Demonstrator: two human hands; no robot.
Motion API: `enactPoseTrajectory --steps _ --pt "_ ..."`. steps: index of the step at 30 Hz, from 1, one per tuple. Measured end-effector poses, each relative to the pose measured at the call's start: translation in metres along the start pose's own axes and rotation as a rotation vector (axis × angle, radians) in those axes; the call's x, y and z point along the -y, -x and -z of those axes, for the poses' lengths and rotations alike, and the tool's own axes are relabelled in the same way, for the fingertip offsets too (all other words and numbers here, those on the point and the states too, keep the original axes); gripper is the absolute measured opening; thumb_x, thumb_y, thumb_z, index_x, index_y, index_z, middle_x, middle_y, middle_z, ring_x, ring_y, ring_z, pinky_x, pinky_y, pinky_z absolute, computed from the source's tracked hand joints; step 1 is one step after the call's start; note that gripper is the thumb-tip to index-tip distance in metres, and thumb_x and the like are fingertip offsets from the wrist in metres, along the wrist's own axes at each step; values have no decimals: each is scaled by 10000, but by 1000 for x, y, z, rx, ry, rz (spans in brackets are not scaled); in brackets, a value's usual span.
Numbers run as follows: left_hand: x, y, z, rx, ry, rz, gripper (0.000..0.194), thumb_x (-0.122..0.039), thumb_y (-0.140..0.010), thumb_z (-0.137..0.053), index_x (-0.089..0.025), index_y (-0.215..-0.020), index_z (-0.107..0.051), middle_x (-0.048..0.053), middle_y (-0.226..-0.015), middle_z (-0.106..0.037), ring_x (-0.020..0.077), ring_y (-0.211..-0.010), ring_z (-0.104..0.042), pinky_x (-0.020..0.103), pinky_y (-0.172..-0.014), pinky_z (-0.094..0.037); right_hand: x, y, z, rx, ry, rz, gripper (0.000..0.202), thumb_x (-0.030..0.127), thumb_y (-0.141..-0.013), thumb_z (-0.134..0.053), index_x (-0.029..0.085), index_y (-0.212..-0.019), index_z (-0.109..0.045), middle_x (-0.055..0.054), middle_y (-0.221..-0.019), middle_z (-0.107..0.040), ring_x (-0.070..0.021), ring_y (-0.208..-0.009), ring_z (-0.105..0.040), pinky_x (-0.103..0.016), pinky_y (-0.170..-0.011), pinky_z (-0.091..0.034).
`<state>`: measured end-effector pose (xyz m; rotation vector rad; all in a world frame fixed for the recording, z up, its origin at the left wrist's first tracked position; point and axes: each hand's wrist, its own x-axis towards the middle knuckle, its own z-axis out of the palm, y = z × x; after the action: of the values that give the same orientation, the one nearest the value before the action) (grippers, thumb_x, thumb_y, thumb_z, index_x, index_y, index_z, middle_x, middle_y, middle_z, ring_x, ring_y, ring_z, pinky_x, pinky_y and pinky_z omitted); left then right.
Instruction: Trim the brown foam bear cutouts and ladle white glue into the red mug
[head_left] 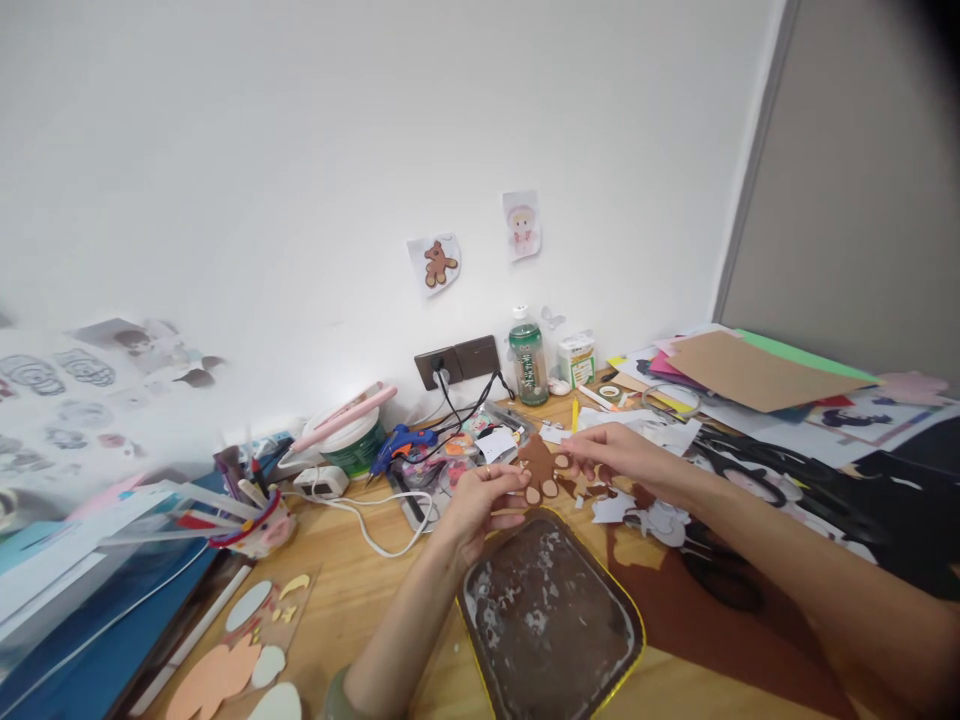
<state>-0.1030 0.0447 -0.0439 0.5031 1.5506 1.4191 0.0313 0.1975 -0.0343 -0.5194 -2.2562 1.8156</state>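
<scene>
A brown paper bear cutout [540, 466] with light tan paw pads is raised a little above the far edge of a dark tray-like mat [551, 610] with a yellow rim. My left hand [487, 505] pinches the bear's left side between thumb and fingers. On the other side, my right hand [611, 452] grips it near a paw, fingertips pressed together. Small brown and white paper scraps [615, 508] lie just right of the bear. The mat's dark surface carries whitish smears.
A blue hot glue gun [401, 447], a green-labelled bottle [529, 362] and a pen cup [259, 525] stand along the back and left. Black-handled scissors [720, 575] and brown paper [697, 625] lie at right, below stacked coloured sheets [765, 370]. Peach cutouts [214, 680] lie front left.
</scene>
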Motion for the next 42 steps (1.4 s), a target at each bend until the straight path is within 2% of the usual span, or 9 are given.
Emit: enactPoseTrajectory --steps 5,12,15,18,20,24,30,35,42 --pt "0 1 3 50 -91 31 267 -282 -555 -693 -151 -773 -613 42 -709 -642 104 -600 -590 170 -474 -459 -1 3 0 63 112 -11 273 440 -655 -618 169 -686 -631 2 -575 -583 -75 -456 -427 -196 -430 -296" --pt "-4 5 16 212 -299 102 295 -238 -533 -702 -140 -807 -652 91 -834 -661 124 -619 -607 166 -468 -451 -10 14 -1 83 128 -116 273 435 -630 -637 163 -633 -650 -9 -573 -594 -71 -451 -404 -186 -402 -249" --pt "-3 10 24 261 -412 117 317 -255 -548 -691 -148 -843 -648 103 -889 -656 118 -621 -608 159 -467 -439 -16 21 -9 171 135 -114 253 416 -642 -630 165 -644 -666 -18 -607 -621 -84 -480 -434 -195 -426 -268" --pt "2 13 32 207 -475 112 296 -274 -561 -678 -146 -826 -646 102 -850 -662 113 -594 -603 157 -451 -426 -24 27 -24 309 198 -89 248 406 -664 -610 167 -643 -673 -15 -600 -628 -98 -499 -463 -201 -448 -291" --pt "5 13 36 142 -473 100 288 -289 -566 -671 -148 -816 -639 92 -827 -663 110 -579 -599 156 -442 -420 -30 30 -33 339 270 -71 236 390 -676 -596 168 -653 -674 -8 -599 -628 -110 -516 -487 -204 -467 -310" --pt "8 11 41 54 -464 54 303 -308 -563 -672 -147 -814 -619 71 -795 -654 111 -570 -597 166 -447 -421 -32 33 -37 280 451 -20 213 369 -676 -597 176 -723 -674 0 -629 -637 -139 -560 -525 -212 -482 -330" --pt "6 9 38 23 -478 -15 271 -297 -597 -645 -140 -815 -611 68 -786 -643 107 -566 -587 167 -447 -400 -13 38 -26 150 560 131 142 229 -740 -522 207 -771 -659 7 -720 -648 -136 -639 -556 -213 -560 -377" --pt "5 10 26 56 -509 -73 213 -257 -604 -631 -140 -782 -618 27 -644 -606 102 -555 -565 172 -466 -385 -7 42 -32 217 725 314 133 176 -755 -515 213 -746 -643 5 -767 -635 -140 -712 -546 -234 -640 -361" --pt "9 12 27 173 -634 -129 214 -226 -611 -593 -118 -795 -607 32 -690 -609 113 -592 -537 226 -554 -408 -12 43 -29 140 898 316 114 202 -777 -507 212 -776 -621 1 -800 -618 -152 -762 -538 -247 -661 -355"
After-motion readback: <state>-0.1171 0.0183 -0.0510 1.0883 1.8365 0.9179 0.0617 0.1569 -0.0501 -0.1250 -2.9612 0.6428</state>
